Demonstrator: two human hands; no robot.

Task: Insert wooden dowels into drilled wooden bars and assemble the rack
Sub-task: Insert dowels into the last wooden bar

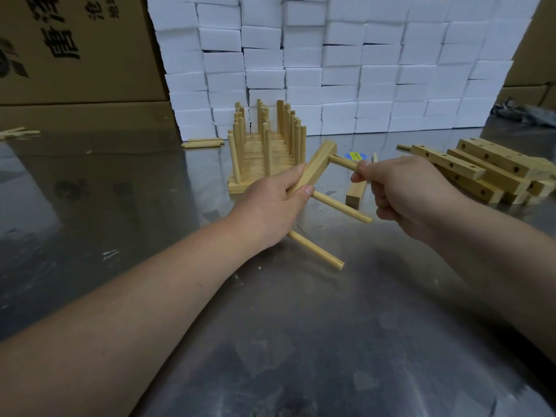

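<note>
My left hand (275, 206) grips a drilled wooden bar (316, 165), held tilted above the steel table. Two dowels stick out of the bar toward the right: a middle one (343, 207) and a lower one (317, 251). My right hand (403, 194) pinches a third dowel (343, 162) whose tip sits at the bar's upper end. Behind the bar stands an assembled rack (264, 149) with several upright dowels. One loose bar (355, 194) lies on the table between my hands and the pile.
A pile of drilled bars (487, 170) lies at the right. Loose dowels (203, 143) rest at the foot of a wall of white foam blocks (346, 70). More dowels (18, 133) lie far left. Cardboard boxes (75, 49) stand at the back left.
</note>
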